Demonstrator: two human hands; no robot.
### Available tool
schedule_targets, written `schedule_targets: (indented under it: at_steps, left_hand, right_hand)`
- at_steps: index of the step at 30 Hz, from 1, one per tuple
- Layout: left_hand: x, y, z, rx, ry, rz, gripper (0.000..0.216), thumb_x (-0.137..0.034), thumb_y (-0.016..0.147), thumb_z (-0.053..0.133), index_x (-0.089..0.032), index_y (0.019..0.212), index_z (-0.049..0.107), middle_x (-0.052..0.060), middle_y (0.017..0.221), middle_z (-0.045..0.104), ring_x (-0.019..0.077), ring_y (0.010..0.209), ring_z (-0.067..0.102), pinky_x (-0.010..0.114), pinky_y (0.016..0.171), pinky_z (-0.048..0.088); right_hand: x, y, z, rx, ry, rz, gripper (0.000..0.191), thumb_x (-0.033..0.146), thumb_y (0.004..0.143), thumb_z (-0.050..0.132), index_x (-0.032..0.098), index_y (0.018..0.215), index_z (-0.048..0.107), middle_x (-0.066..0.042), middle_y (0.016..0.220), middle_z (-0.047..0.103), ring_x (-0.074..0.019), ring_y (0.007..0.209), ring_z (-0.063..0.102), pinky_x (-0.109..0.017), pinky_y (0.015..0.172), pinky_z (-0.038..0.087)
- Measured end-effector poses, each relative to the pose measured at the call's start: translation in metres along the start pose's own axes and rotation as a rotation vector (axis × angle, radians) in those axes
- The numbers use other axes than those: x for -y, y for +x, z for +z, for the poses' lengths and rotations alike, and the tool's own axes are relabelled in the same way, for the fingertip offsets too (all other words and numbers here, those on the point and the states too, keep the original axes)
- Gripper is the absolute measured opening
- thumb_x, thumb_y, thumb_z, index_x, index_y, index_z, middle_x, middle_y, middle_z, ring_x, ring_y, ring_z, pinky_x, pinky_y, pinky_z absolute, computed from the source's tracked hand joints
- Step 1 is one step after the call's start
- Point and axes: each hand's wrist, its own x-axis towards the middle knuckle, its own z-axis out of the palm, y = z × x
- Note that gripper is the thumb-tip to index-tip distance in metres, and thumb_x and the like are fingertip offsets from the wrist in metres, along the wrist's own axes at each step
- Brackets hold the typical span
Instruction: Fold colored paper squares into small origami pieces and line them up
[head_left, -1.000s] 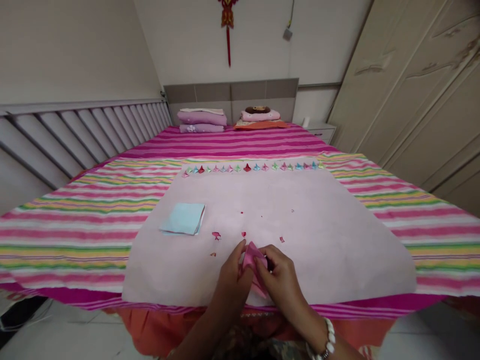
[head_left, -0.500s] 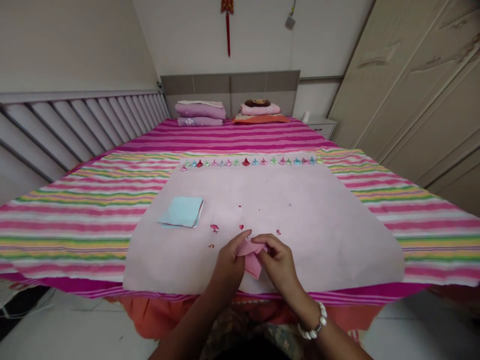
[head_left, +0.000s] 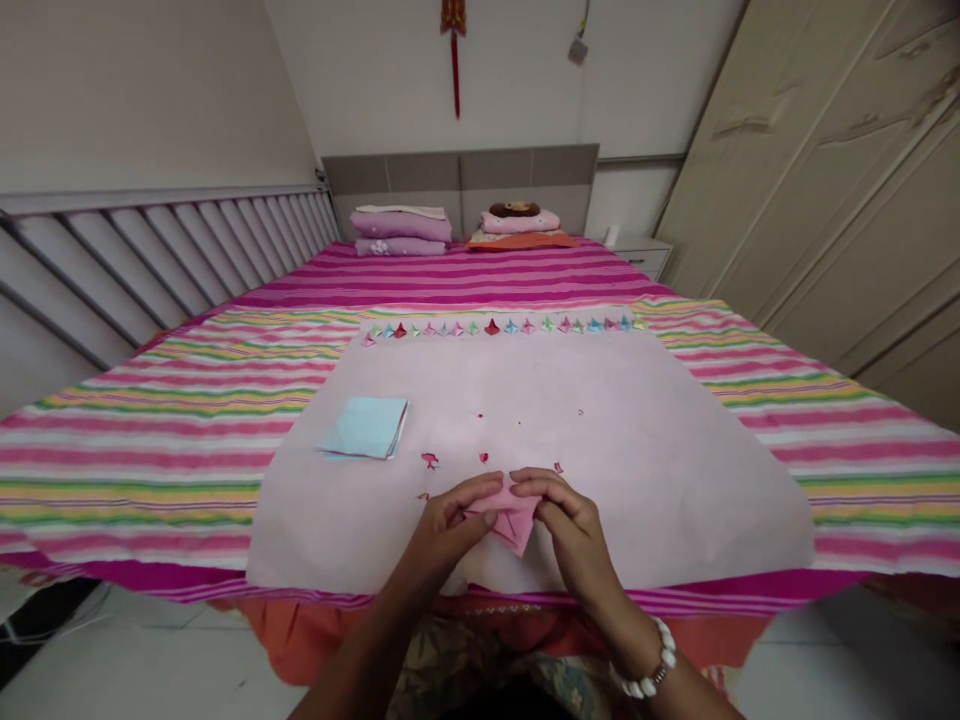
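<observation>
Between both hands is a pink sheet of origami paper (head_left: 517,532), partly folded, with a point toward me and creases on its face. My left hand (head_left: 457,520) pinches its left side, thumb on top and fingers along the upper edge. My right hand (head_left: 570,525) grips the right side in the same way; a white bead bracelet (head_left: 651,662) is on that wrist. Fingers cover part of the paper's upper edge. Beneath lies a large pale sheet (head_left: 660,480), with small red paper scraps (head_left: 429,460) just beyond the hands.
A stack of square papers (head_left: 366,427), light blue on top, sits at the left. Several small folded paper pieces (head_left: 492,327) line the sheet's far edge. Striped bedding (head_left: 165,440) surrounds it. Folded quilts (head_left: 401,225) are by the headboard (head_left: 405,170); a railing (head_left: 150,240) runs along the left.
The pink paper has been opened out from a narrow folded shape into a broader triangular one. My left thumb has come down onto its face, and both hands have shifted slightly.
</observation>
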Motion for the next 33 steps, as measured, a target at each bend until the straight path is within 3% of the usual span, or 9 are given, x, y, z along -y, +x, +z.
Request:
schedule_targets:
  at_steps: [3,5,10,13,16,21,23,27,33]
  left_hand:
    - [0.0,-0.003,0.002,-0.082,0.112,0.114,0.031,-0.034,0.085,0.054,-0.018,0.105,0.071,0.009,0.126,0.063,0.0253,0.123,0.053,0.043,0.107,0.037]
    - [0.002,-0.005,0.006,-0.152,0.223,0.188,0.033,-0.034,0.089,0.047,-0.019,0.106,0.071,0.009,0.126,0.063,0.0236,0.122,0.053,0.043,0.108,0.037]
    - [0.012,-0.006,0.018,-0.243,0.31,0.287,0.028,-0.029,0.087,0.053,-0.02,0.107,0.069,0.01,0.127,0.062,0.0229,0.122,0.053,0.039,0.105,0.04]
    - [0.014,0.0,0.018,-0.262,0.164,0.196,0.043,-0.027,0.079,0.063,-0.021,0.121,0.06,0.011,0.13,0.059,0.0243,0.114,0.059,0.036,0.094,0.049]
    - [0.006,0.008,0.011,-0.2,0.032,0.021,0.06,-0.026,0.071,0.07,-0.02,0.128,0.054,0.012,0.121,0.064,0.0212,0.088,0.068,0.032,0.075,0.054]
    - [-0.011,0.017,-0.002,-0.011,0.164,-0.031,0.016,-0.03,0.07,0.071,-0.015,0.075,0.074,0.004,0.07,0.069,0.0172,0.069,0.061,0.026,0.063,0.047]
    - [-0.012,0.017,-0.001,-0.052,0.156,-0.039,0.019,-0.034,0.072,0.07,-0.015,0.069,0.073,0.002,0.063,0.066,0.0158,0.064,0.058,0.025,0.061,0.044]
    - [-0.001,0.016,0.01,-0.244,-0.121,-0.106,0.027,-0.042,0.073,0.069,-0.016,0.078,0.072,0.002,0.069,0.066,0.0155,0.069,0.057,0.026,0.067,0.044]
    - [0.015,0.013,0.027,-0.312,-0.199,-0.136,0.031,-0.047,0.077,0.062,-0.018,0.066,0.065,-0.001,0.061,0.056,0.0134,0.059,0.049,0.025,0.058,0.041]
  right_hand:
    - [0.0,-0.002,0.003,-0.029,0.235,0.196,0.021,0.028,0.081,0.059,0.024,0.096,0.072,-0.006,0.104,0.068,-0.0216,0.09,0.061,-0.033,0.077,0.048]
    - [0.0,-0.002,0.008,-0.099,0.323,0.333,0.027,0.037,0.078,0.066,0.023,0.102,0.068,-0.004,0.092,0.069,-0.0186,0.076,0.062,-0.03,0.066,0.048]
    - [0.002,0.0,0.016,-0.016,0.347,0.444,0.026,0.033,0.06,0.083,0.018,0.078,0.071,-0.001,0.065,0.067,-0.0153,0.059,0.059,-0.026,0.059,0.046]
    - [0.001,0.003,0.014,0.004,0.323,0.413,0.024,0.032,0.057,0.085,0.019,0.072,0.071,-0.001,0.066,0.069,-0.0183,0.065,0.062,-0.029,0.064,0.048]
    - [0.002,0.007,0.008,0.061,0.211,0.379,0.024,0.033,0.055,0.085,0.019,0.068,0.071,0.0,0.062,0.068,-0.0161,0.058,0.059,-0.029,0.06,0.047]
    - [0.007,0.018,-0.001,0.167,0.102,0.354,0.023,0.032,0.055,0.085,0.018,0.062,0.068,0.003,0.055,0.064,-0.0111,0.05,0.053,-0.024,0.052,0.042]
    - [0.007,0.022,-0.002,0.113,0.153,0.348,0.024,0.031,0.055,0.085,0.017,0.068,0.07,0.002,0.06,0.067,-0.0116,0.054,0.056,-0.023,0.054,0.043]
    - [0.002,0.023,0.006,0.007,0.32,0.434,0.035,0.031,0.053,0.087,0.016,0.081,0.072,-0.003,0.072,0.071,-0.0141,0.063,0.061,-0.024,0.059,0.047]
    - [-0.013,0.014,0.024,-0.032,0.378,0.455,0.03,0.033,0.052,0.086,0.014,0.069,0.071,0.0,0.06,0.066,-0.0109,0.053,0.054,-0.023,0.054,0.044]
